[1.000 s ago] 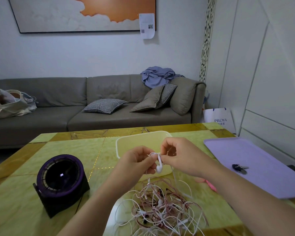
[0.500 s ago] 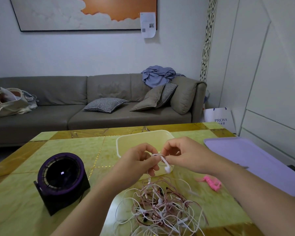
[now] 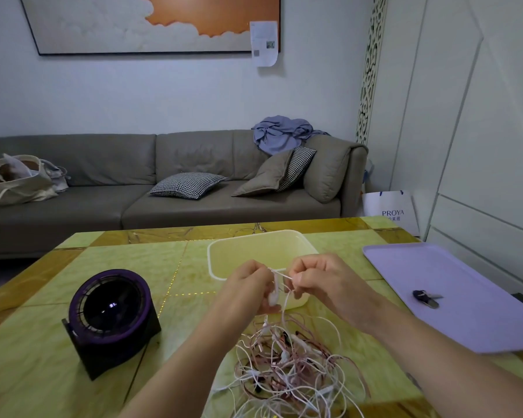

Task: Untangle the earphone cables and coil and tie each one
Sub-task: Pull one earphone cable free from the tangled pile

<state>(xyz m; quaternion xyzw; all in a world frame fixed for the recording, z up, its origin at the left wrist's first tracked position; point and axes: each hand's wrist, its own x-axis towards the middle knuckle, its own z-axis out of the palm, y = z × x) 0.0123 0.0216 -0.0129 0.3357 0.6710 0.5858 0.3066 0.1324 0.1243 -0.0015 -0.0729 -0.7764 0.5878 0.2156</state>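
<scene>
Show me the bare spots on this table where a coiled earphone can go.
Bare: green tabletop between the purple round fan and cream plastic tub; the lilac tray apart from the keys. Crowded: the white and pink cable tangle below the left hand and right hand.

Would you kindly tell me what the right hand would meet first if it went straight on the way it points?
Probably the left hand: the right hand points across at it, with only a short stretch of white cable pinched between them. Depth is hard to judge from one view.
</scene>
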